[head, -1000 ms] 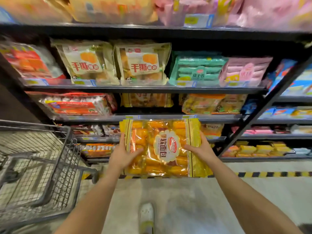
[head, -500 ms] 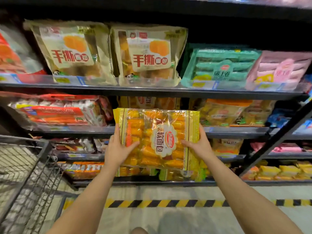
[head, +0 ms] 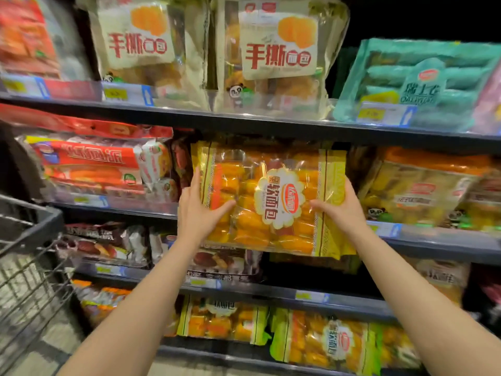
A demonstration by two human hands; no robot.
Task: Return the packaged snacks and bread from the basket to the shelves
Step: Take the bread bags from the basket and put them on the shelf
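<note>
I hold a large clear yellow-edged bag of soft bread rolls (head: 268, 199) upright between both hands, at the mouth of the second shelf (head: 433, 240). My left hand (head: 198, 210) grips its left edge, thumb on the front, fingers behind. My right hand (head: 341, 207) grips the right edge the same way. The bag's top edge sits just under the shelf above. Its bottom hangs below the shelf lip. The wire shopping cart (head: 29, 256) stands at the left edge of the view.
Beige bread bags (head: 276, 55) and a teal pack (head: 423, 80) fill the top shelf. Red-labelled packs (head: 92, 166) lie left of the held bag, yellow ones (head: 417, 185) right. Matching yellow bread bags (head: 322, 340) sit on the bottom shelf.
Both hands lifted the bread bag from waist height up and forward to the second shelf's opening. The view closed in on the shelves, and the cart slid to the left edge.
</note>
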